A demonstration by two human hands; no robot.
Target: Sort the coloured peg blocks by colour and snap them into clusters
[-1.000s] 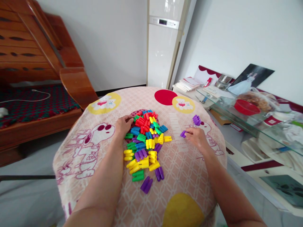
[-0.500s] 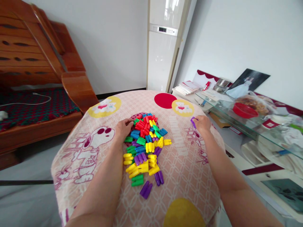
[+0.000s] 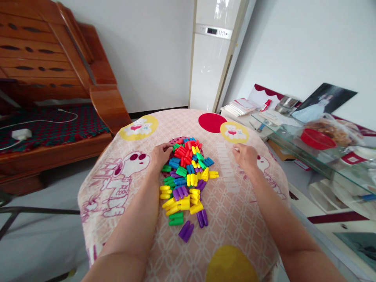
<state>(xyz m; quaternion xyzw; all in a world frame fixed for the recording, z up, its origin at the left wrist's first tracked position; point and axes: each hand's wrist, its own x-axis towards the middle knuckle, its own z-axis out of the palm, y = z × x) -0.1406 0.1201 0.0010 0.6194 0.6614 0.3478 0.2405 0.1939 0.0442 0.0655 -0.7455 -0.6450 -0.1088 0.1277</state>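
A heap of plastic peg-like building blocks (image 3: 183,182) in red, blue, green, yellow and purple lies on the round patterned tablecloth (image 3: 229,219). At the heap's far left edge is my left hand (image 3: 161,154), fingers curled together with the tips against the green and red pieces; what they hold, if anything, is hidden. My right hand (image 3: 246,156) is closed in a pinch over the cloth to the right, apart from the heap. Whatever sits between its fingertips is too small or covered to make out. A loose purple block (image 3: 186,231) lies closest to me.
Left of the table stands a wooden bench (image 3: 108,109) with a white charger (image 3: 21,134) on its seat. On the right, a glass shelf (image 3: 293,137) carries a red bowl (image 3: 318,139), papers and a photo. A tall white cabinet-like appliance (image 3: 210,66) stands behind.
My right hand has moved left toward the heap, and the purple shape seen at its fingertips no longer shows. My left hand stays at the heap's edge. The whole view has shifted slightly.
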